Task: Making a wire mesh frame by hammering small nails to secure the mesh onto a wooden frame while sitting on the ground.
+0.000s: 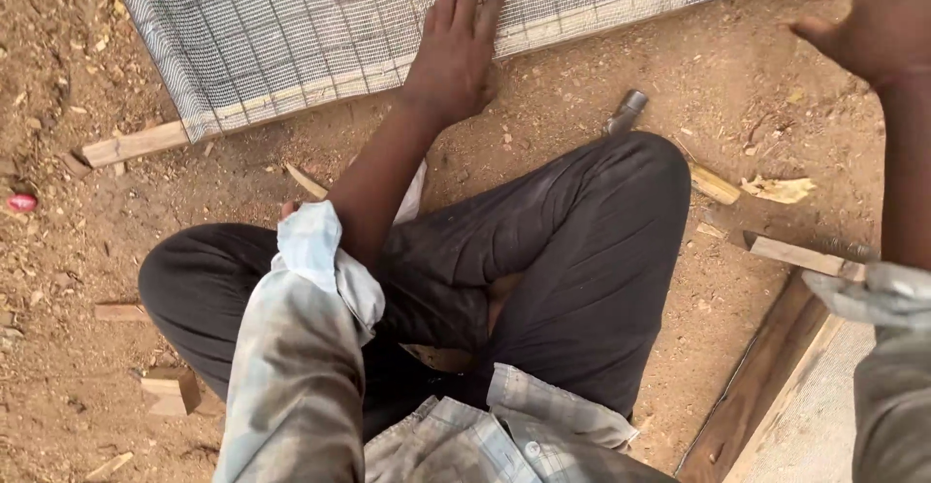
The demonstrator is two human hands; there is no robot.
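My left hand (456,51) lies flat, fingers together, on the lower edge of a wire mesh panel (291,27) stretched over a wooden frame on the dirt ground. My right hand (873,17) is raised at the upper right, held above the ground and holding nothing that shows. I sit cross-legged in dark trousers (543,250). A hammer (626,112) lies on the ground just beyond my right knee, with only its metal head showing.
Wood offcuts (131,144) lie about on the sandy ground, including a piece (713,184) right of my knee and blocks (167,391) at lower left. A second wooden frame (766,376) sits at lower right. A small red object (21,202) is at far left.
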